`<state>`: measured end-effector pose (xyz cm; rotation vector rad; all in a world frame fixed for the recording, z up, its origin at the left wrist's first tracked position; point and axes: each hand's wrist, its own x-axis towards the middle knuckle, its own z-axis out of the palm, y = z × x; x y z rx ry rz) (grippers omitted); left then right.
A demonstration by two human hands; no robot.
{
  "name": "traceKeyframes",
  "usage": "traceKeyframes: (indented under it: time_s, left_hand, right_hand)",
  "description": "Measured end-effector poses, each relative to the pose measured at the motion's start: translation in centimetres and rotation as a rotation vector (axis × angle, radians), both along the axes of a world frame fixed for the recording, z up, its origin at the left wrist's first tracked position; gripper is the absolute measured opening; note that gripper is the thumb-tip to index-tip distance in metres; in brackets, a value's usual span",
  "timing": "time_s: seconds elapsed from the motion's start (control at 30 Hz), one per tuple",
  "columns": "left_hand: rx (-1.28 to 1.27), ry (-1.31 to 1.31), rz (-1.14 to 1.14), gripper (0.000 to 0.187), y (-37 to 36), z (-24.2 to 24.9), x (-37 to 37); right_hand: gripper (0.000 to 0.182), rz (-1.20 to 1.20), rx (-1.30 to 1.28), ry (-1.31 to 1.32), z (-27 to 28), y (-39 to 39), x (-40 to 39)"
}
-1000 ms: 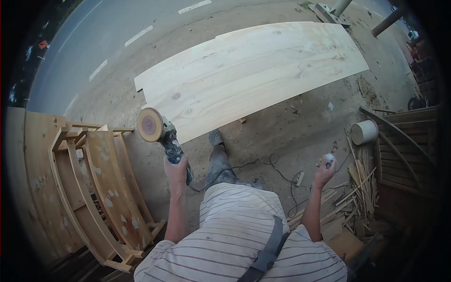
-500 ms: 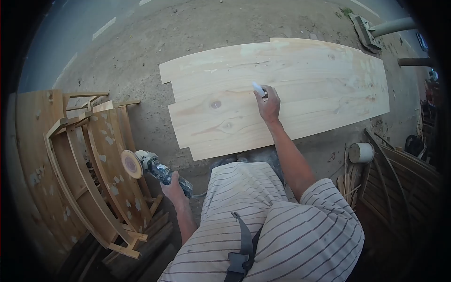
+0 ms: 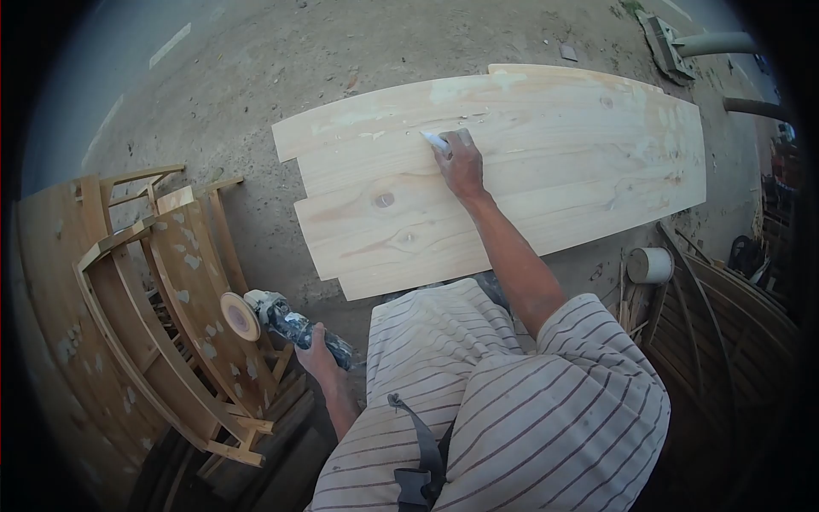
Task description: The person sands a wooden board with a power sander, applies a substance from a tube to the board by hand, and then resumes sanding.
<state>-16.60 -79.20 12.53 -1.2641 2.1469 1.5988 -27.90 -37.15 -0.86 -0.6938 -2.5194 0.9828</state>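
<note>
Lying flat on sandy ground, a wide pale wooden panel (image 3: pixel 546 162) looks stiff and heavy, best lifted by its edges; the right hand (image 3: pixel 461 165) presses a small white piece (image 3: pixel 437 142) against it, while the left hand (image 3: pixel 317 356) grips an angle grinder (image 3: pixel 277 320) by its body

One pale joined wood panel (image 3: pixel 512 179) lies on the sandy ground, with two dark knots showing near its left end. One angle grinder (image 3: pixel 286 324) — a single sanding disc (image 3: pixel 239 317) on it. One small white object (image 3: pixel 437 142) rests on the panel. Two curved wooden frames (image 3: pixel 162 316) stand at left — one white roll (image 3: pixel 650 264) at right.
</note>
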Motion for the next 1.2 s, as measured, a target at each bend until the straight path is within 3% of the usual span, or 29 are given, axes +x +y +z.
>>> traceKeyframes:
  time_s: [1.2]
  left_hand:
    - [-0.044,-0.006,-0.065,0.028,0.8,1.2,-1.8]
  right_hand:
    - [0.023,-0.186,0.089,-0.022,0.6,6.7,4.3]
